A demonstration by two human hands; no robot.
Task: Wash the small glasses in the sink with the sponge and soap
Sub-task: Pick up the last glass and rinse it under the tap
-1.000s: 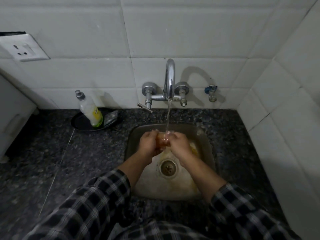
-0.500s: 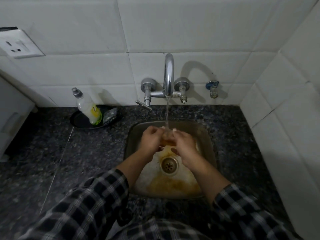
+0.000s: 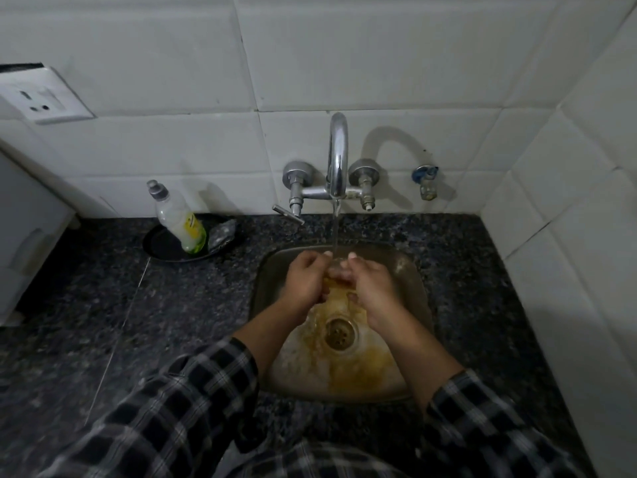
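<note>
Over the steel sink [image 3: 410,270], my left hand [image 3: 305,279] and my right hand [image 3: 370,282] are cupped together round a small glass [image 3: 336,274], held under the water running from the tap [image 3: 337,157]. Only a sliver of the glass shows between my fingers. Brownish water runs down from it and spreads over the sink floor round the drain [image 3: 339,332]. A soap bottle [image 3: 179,219] with yellow liquid stands on a black dish [image 3: 162,246] at the back left, beside a dark scrubbing pad [image 3: 222,232]. No other glasses are visible.
Dark speckled stone counter [image 3: 138,322] surrounds the sink. White tiled walls stand behind and to the right. A wall socket [image 3: 41,98] sits at the upper left, a white appliance edge [image 3: 20,236] at far left, and a small blue-capped valve [image 3: 425,181] right of the tap.
Both hands stayed under the stream with the glass between them. More brown water has spread across the sink floor. The camera view shifted slightly.
</note>
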